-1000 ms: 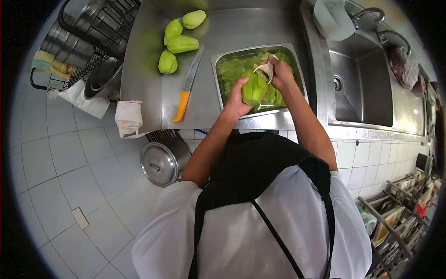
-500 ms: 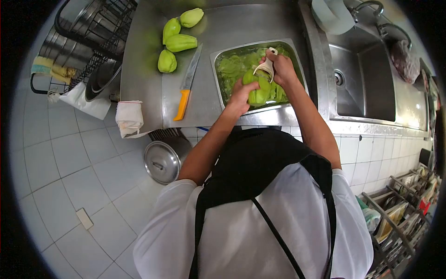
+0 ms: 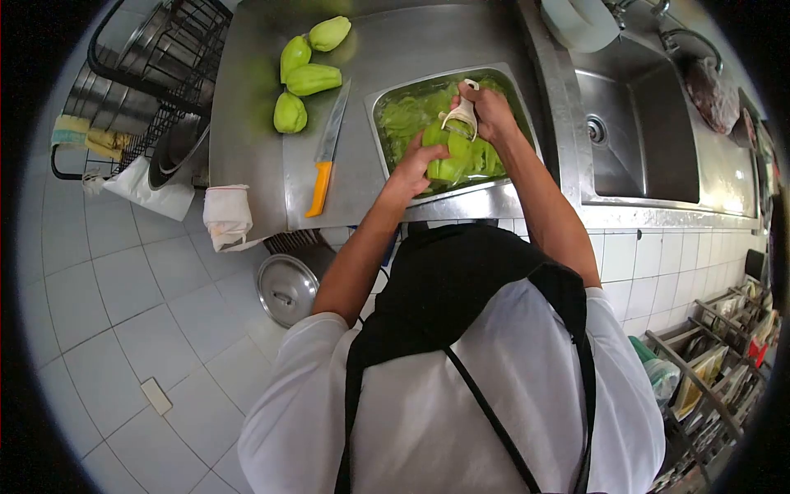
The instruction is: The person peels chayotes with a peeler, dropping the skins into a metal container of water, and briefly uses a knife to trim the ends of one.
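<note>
My left hand [image 3: 414, 169] is wrapped round a green chayote [image 3: 448, 155], held over a steel pan [image 3: 380, 136] of water and green peelings [image 3: 403, 118]. A white peeler [image 3: 462, 111] is gripped in my right hand [image 3: 491, 115], its head against the top of the chayote. Left of the pan lies a knife [image 3: 322, 183] with an orange handle, blade pointing away from me. Beyond it several peeled-looking chayotes [image 3: 313, 80] rest on the steel counter [image 3: 403, 37].
To the right is a steel sink [image 3: 642, 123] with a white tub [image 3: 580, 25] at its back edge. A folded white cloth [image 3: 227, 212] hangs at the counter's left front corner. Below stands a lidded pot [image 3: 288, 288]. A wire rack [image 3: 164, 74] holds pots at far left.
The peeler has shifted slightly towards me and left along the chayote, with my right hand following. My left hand still holds the chayote. The whole view has shifted a little.
</note>
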Motion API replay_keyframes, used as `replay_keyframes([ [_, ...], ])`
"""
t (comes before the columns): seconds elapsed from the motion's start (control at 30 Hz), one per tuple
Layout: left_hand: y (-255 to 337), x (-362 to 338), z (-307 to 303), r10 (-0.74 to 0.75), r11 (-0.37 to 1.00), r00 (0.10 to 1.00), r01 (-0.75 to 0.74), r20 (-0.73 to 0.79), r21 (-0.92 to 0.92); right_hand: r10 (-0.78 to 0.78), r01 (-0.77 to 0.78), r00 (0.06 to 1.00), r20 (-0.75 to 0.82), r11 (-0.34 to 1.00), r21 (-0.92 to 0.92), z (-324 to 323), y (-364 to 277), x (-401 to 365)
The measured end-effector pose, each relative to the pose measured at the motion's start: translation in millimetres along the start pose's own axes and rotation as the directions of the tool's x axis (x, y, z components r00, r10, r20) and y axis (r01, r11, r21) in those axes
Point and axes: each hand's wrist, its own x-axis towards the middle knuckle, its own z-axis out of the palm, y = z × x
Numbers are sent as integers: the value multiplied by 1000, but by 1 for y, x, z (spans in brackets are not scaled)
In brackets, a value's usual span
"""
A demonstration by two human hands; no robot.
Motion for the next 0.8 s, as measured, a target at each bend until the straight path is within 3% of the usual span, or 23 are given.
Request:
replay_keyframes([
  [0.17,0,3,-7,-73,994,997,75,29,-76,-129,139,989,68,975,-173,9,-9,-2],
  [0.27,4,4,-2,-71,994,997,71,6,-78,-173,175,985,27,977,-122,3,-3,7],
  [0.47,-2,8,-5,26,1000,998,-26,-59,-7,-113,112,988,-110,994,-9,5,-2,9],
  [0.67,2,8,-6,40,999,999,-39,28,-22,-209,210,978,28,965,-159,8,-8,10],
  [0.77,4,5,-8,8,997,999,-5,47,-77,-190,195,981,46,969,-151,7,-8,16],
  [0.8,7,3,-6,-6,995,999,11,47,-98,-279,261,959,-44,935,-239,2,-4,20],
])
